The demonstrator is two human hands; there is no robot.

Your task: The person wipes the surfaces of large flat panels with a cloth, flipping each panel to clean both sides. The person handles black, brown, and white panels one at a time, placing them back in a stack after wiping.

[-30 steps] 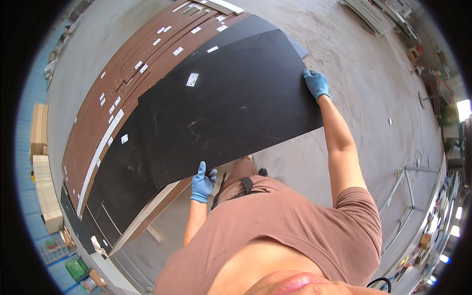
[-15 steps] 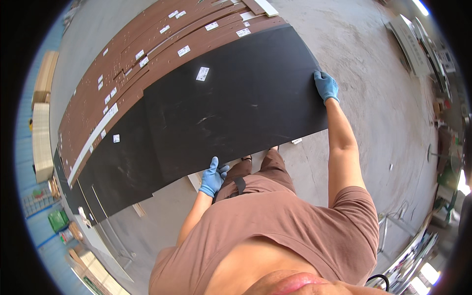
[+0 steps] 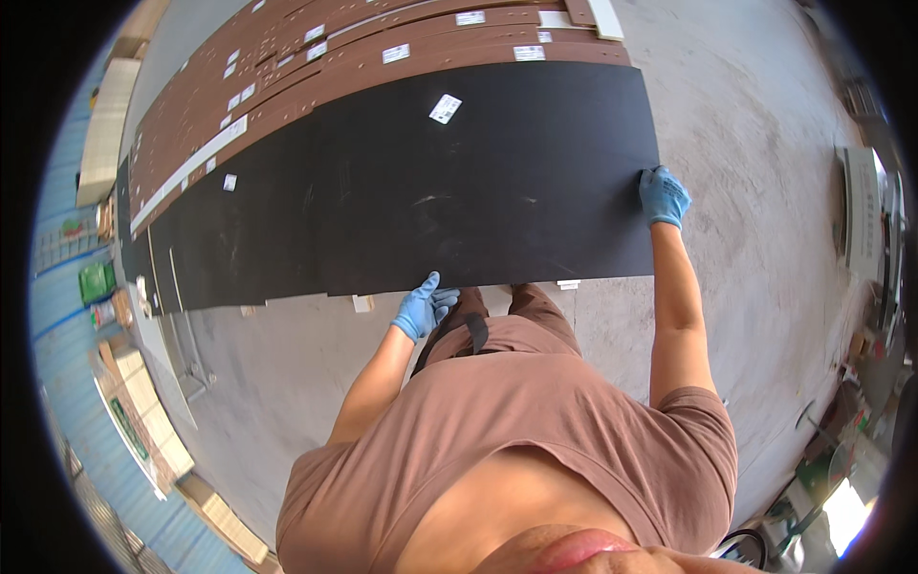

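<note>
A large black panel with a white label and pale scuffs spreads out in front of me. My right hand, in a blue glove, is closed on its right edge, fingertips curled over the top. My left hand, gloved the same, is at the near edge with thumb and fingers apart. The thumb tip overlaps the edge; I cannot tell whether it presses on it. Beyond the black panel lie several stacked brown panels with drilled holes and white labels.
Grey concrete floor runs along the right. Pale stacked boards and a green container stand by the blue wall on the left. At the far right is a light grey boxy item. A white strip tops the stack's far right corner.
The black panel's slant has turned, so its near edge now runs nearly straight across the view. My right hand sits slightly lower and further right. My left hand stays by the near edge.
</note>
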